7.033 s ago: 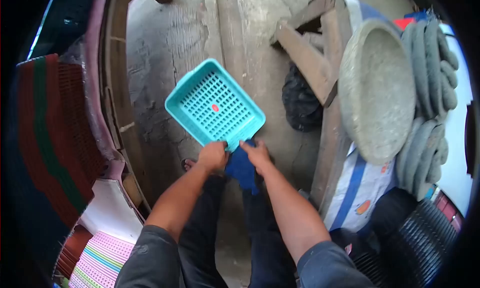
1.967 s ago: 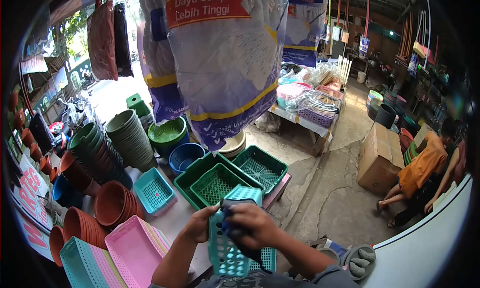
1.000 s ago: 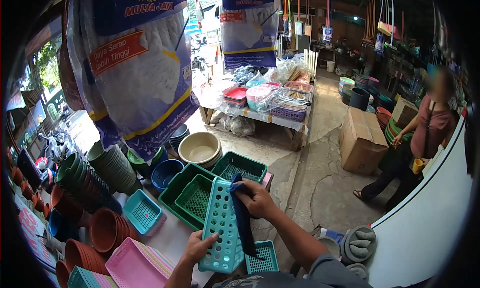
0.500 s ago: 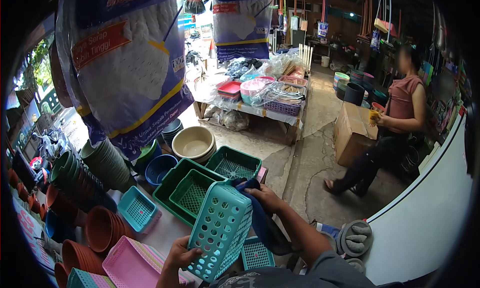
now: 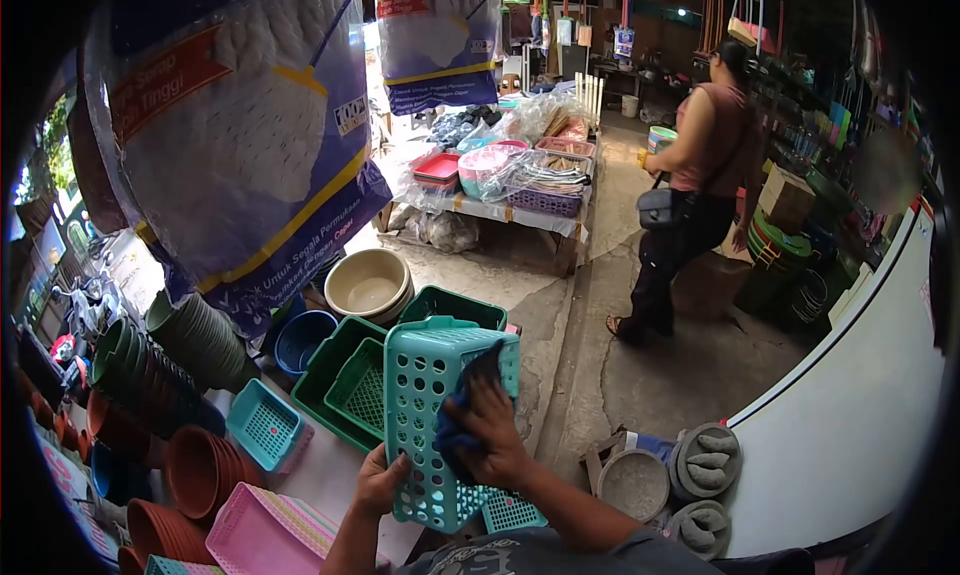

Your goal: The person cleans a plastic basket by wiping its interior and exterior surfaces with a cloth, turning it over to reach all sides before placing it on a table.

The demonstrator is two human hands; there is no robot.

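A teal plastic basket (image 5: 440, 343) with round holes is held up on its side in front of me. My left hand (image 5: 380, 483) grips its lower left edge, thumb on the holed wall. With my right hand (image 5: 493, 437) I press a dark blue cloth (image 5: 456, 439) against the basket's right side; the fingers lie over the cloth and partly hide it. Behind the basket are dark green baskets (image 5: 318, 390), one nested in another. A smaller teal basket (image 5: 512, 513) lies below, partly covered by the held one.
Pink baskets (image 5: 250, 535), brown pots (image 5: 195, 465) and a light teal basket (image 5: 265, 425) stand at left. Large mop packages (image 5: 240, 155) hang close overhead. Stone mortars (image 5: 705, 460) sit at right. A person (image 5: 700, 175) walks in the aisle beside a goods table (image 5: 490, 210).
The basket has turned more upright. My right hand has moved with the cloth from its upper right edge down onto its side. The person has turned and walked farther into the aisle.
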